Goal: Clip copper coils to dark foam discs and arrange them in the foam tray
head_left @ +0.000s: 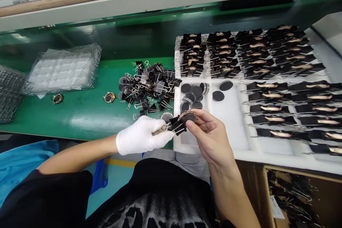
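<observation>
My left hand [143, 135], in a white glove, is closed on the wire handles of a black binder clip [178, 127]. Bare fingers of my right hand [212, 135] pinch a round part with a rose-gold rim and dark discs [189, 117]. The clip's jaw meets the edge of this part; I cannot tell how far it grips. Just behind the clip lies a grey disc with a gold rim [167, 116]. Loose dark discs [196, 92] sit in the near-left compartment of the white foam tray [235, 135], beyond my right hand.
Binder clips [153, 85] are heaped on the green table [88, 117]. Rows of clipped parts [256, 55] fill much of the tray. Two gold-rimmed round parts [109, 97] and stacked clear plastic trays [62, 67] stand left. A box of clips [291, 196] is lower right.
</observation>
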`<action>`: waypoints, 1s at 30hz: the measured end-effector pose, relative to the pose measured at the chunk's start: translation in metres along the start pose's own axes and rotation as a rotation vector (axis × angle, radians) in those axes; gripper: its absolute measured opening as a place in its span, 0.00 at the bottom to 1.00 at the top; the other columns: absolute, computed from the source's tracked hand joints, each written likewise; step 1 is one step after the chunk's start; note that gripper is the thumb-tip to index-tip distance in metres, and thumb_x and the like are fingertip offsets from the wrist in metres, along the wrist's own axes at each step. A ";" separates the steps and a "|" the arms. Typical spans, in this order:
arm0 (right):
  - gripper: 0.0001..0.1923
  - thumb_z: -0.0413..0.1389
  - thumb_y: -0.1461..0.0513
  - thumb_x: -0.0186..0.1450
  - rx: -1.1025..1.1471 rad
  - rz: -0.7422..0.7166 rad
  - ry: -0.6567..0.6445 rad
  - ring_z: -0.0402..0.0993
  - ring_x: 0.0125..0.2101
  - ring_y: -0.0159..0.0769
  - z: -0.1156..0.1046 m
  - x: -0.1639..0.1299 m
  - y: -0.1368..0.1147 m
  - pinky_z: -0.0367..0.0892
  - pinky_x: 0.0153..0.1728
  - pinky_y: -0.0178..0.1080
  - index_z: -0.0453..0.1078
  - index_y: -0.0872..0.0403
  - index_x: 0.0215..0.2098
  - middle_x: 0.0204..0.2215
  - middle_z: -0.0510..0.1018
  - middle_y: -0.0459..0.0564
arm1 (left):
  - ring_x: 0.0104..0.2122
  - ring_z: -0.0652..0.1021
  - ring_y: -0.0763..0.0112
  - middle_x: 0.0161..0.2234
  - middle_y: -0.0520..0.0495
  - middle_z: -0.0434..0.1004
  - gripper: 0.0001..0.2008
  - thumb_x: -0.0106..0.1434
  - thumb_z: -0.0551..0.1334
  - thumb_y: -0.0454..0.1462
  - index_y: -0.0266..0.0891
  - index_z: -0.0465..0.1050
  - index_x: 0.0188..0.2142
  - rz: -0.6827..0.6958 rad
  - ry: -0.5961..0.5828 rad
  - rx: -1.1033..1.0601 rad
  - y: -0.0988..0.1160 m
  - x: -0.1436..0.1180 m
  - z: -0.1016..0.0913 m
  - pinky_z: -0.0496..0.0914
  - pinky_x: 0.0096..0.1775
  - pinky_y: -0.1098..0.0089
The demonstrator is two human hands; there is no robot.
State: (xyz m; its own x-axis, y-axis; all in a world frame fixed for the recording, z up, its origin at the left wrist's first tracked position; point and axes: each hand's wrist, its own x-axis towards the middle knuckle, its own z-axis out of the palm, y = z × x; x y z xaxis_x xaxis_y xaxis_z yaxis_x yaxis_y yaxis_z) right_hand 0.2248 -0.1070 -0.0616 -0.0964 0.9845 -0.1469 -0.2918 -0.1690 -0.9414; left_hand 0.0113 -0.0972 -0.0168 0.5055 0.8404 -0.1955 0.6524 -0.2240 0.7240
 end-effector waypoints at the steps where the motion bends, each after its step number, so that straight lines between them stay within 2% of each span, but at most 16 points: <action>1: 0.13 0.69 0.56 0.64 0.017 -0.004 0.007 0.84 0.45 0.42 0.002 0.000 0.000 0.79 0.50 0.46 0.78 0.49 0.46 0.43 0.87 0.51 | 0.21 0.57 0.80 0.19 0.59 0.52 0.20 0.68 0.58 0.44 0.39 0.55 0.23 -0.011 -0.003 -0.005 0.000 0.000 0.000 0.54 0.25 0.74; 10: 0.14 0.71 0.56 0.62 0.077 -0.024 0.115 0.84 0.44 0.39 0.016 -0.005 0.010 0.79 0.49 0.41 0.79 0.49 0.45 0.42 0.87 0.49 | 0.22 0.62 0.78 0.20 0.58 0.60 0.20 0.70 0.56 0.47 0.40 0.59 0.25 -0.129 -0.041 -0.089 -0.003 -0.001 0.003 0.57 0.26 0.74; 12: 0.16 0.71 0.58 0.61 0.090 -0.013 0.099 0.84 0.43 0.39 0.014 -0.006 0.009 0.79 0.49 0.42 0.79 0.48 0.46 0.41 0.87 0.49 | 0.22 0.64 0.78 0.21 0.58 0.62 0.18 0.70 0.57 0.46 0.40 0.63 0.26 -0.102 -0.094 -0.043 -0.004 -0.004 -0.003 0.58 0.27 0.74; 14: 0.20 0.72 0.59 0.60 0.119 -0.017 0.094 0.85 0.43 0.40 0.010 -0.005 0.005 0.79 0.50 0.44 0.78 0.46 0.49 0.39 0.87 0.48 | 0.24 0.69 0.77 0.23 0.57 0.70 0.13 0.69 0.58 0.44 0.40 0.70 0.31 -0.039 -0.150 0.003 -0.007 -0.008 -0.014 0.61 0.29 0.74; 15: 0.21 0.73 0.59 0.59 0.148 -0.027 0.101 0.85 0.43 0.40 0.009 -0.004 0.003 0.79 0.52 0.46 0.78 0.45 0.49 0.39 0.87 0.47 | 0.25 0.72 0.76 0.25 0.56 0.74 0.11 0.69 0.58 0.44 0.41 0.73 0.34 -0.028 -0.120 0.046 -0.011 -0.010 -0.020 0.63 0.31 0.73; 16: 0.20 0.73 0.58 0.58 0.189 -0.040 0.111 0.85 0.43 0.41 0.007 -0.003 0.001 0.79 0.53 0.48 0.78 0.45 0.48 0.39 0.87 0.46 | 0.27 0.74 0.74 0.26 0.55 0.76 0.12 0.70 0.57 0.44 0.41 0.74 0.34 -0.053 -0.026 0.125 -0.015 -0.011 -0.027 0.64 0.33 0.73; 19: 0.13 0.71 0.55 0.60 0.349 -0.033 0.108 0.85 0.42 0.43 0.006 0.000 -0.003 0.80 0.51 0.51 0.79 0.46 0.41 0.38 0.85 0.46 | 0.24 0.74 0.70 0.22 0.50 0.73 0.22 0.73 0.53 0.49 0.40 0.71 0.27 -0.335 0.376 0.527 -0.035 -0.010 -0.040 0.59 0.30 0.69; 20: 0.11 0.71 0.55 0.60 0.399 -0.013 0.093 0.84 0.41 0.42 0.007 0.001 -0.003 0.82 0.48 0.50 0.78 0.46 0.39 0.37 0.84 0.46 | 0.22 0.72 0.68 0.19 0.50 0.70 0.24 0.72 0.53 0.52 0.41 0.68 0.25 -0.435 0.432 0.635 -0.042 -0.008 -0.041 0.56 0.29 0.68; 22: 0.10 0.71 0.55 0.60 0.479 0.033 0.058 0.84 0.36 0.37 0.012 0.001 -0.002 0.83 0.42 0.43 0.78 0.47 0.37 0.35 0.82 0.44 | 0.20 0.71 0.66 0.17 0.50 0.66 0.26 0.72 0.53 0.55 0.42 0.66 0.24 -0.544 0.413 0.733 -0.054 -0.002 -0.039 0.51 0.27 0.68; 23: 0.10 0.71 0.55 0.60 0.512 0.053 0.031 0.82 0.33 0.34 0.016 0.000 -0.001 0.82 0.39 0.40 0.79 0.47 0.37 0.33 0.81 0.43 | 0.20 0.70 0.66 0.17 0.50 0.65 0.25 0.72 0.53 0.54 0.42 0.65 0.24 -0.550 0.395 0.738 -0.059 0.000 -0.036 0.50 0.27 0.67; 25: 0.11 0.72 0.54 0.59 0.550 0.089 -0.034 0.80 0.29 0.31 0.023 -0.002 0.001 0.80 0.33 0.35 0.79 0.47 0.37 0.31 0.80 0.42 | 0.21 0.70 0.67 0.17 0.50 0.65 0.24 0.72 0.54 0.52 0.42 0.63 0.22 -0.516 0.431 0.730 -0.066 0.004 -0.033 0.50 0.27 0.68; 27: 0.13 0.72 0.53 0.58 0.517 0.125 -0.080 0.78 0.28 0.31 0.029 -0.005 0.003 0.78 0.30 0.34 0.79 0.46 0.38 0.30 0.80 0.42 | 0.20 0.67 0.71 0.17 0.52 0.64 0.23 0.71 0.55 0.48 0.42 0.60 0.21 -0.451 0.535 0.700 -0.069 0.003 -0.032 0.52 0.28 0.68; 30: 0.13 0.71 0.53 0.60 0.351 0.135 -0.094 0.78 0.30 0.32 0.031 -0.007 0.005 0.78 0.33 0.35 0.80 0.48 0.40 0.33 0.82 0.45 | 0.19 0.60 0.76 0.17 0.56 0.59 0.23 0.70 0.58 0.44 0.41 0.56 0.20 -0.277 0.763 0.604 -0.066 -0.002 -0.034 0.55 0.28 0.70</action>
State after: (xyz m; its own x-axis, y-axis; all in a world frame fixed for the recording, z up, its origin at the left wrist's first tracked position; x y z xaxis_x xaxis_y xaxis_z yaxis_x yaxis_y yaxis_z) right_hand 0.1941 -0.1162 -0.0562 -0.2385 0.9463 -0.2182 -0.5773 -0.3188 -0.7517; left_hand -0.0517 -0.0676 -0.0415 -0.0650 0.9445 0.3220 0.9755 -0.0078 0.2198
